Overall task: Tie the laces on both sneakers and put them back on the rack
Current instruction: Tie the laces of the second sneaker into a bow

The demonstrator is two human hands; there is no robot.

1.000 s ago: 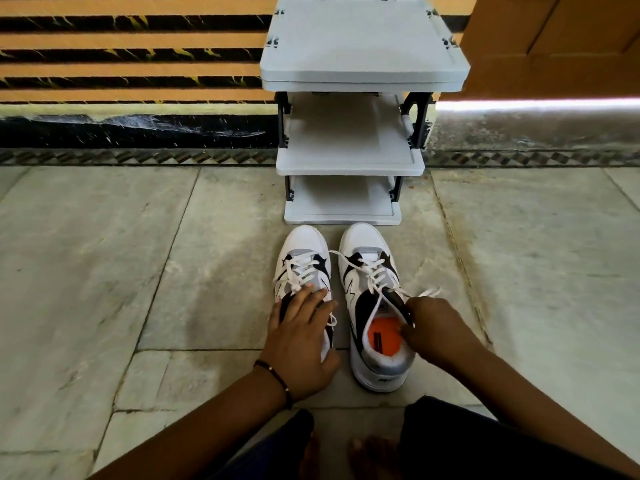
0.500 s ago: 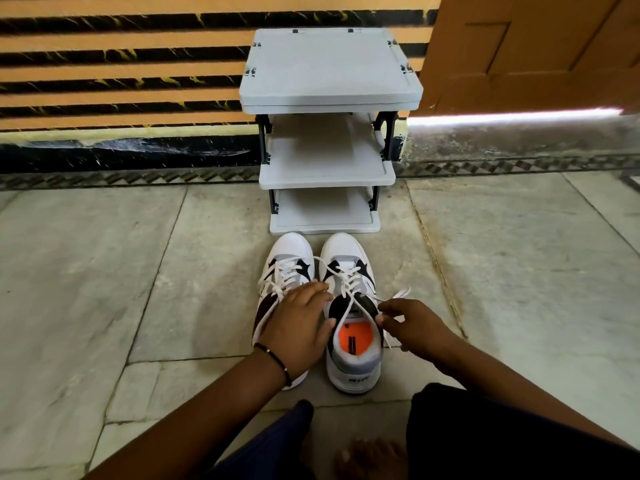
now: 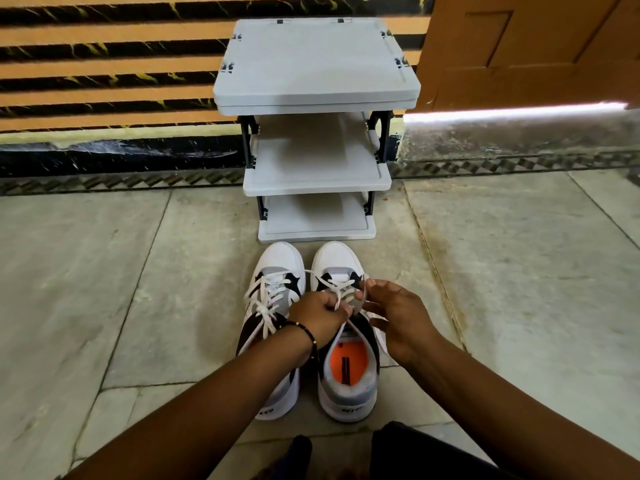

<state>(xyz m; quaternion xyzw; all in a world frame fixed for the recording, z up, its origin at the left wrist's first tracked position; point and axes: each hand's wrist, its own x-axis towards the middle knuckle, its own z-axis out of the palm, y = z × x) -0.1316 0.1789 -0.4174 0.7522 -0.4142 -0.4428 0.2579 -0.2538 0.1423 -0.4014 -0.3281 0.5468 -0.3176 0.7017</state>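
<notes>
Two white, grey and black sneakers stand side by side on the stone floor, toes toward the rack. The left sneaker (image 3: 277,271) has loose white laces trailing down its side, and my left forearm crosses its heel. The right sneaker (image 3: 348,379) shows an orange insole. Both hands meet over its tongue. My left hand (image 3: 317,317) pinches its white laces (image 3: 337,294), and my right hand (image 3: 398,315) holds the other lace end at the fingertips. The grey three-shelf rack (image 3: 317,178) stands just beyond the toes with nothing on its shelves.
The rack backs onto a wall with orange and black stripes (image 3: 104,64). A brown door (image 3: 530,46) is at the right, with light under it. My knees and dark shorts (image 3: 415,452) fill the bottom edge. Stone floor tiles (image 3: 86,289) spread left and right.
My left hand left the left sneaker and moved right onto the right sneaker's laces. My right hand moved forward to meet it over the tongue. The camera shifted closer.
</notes>
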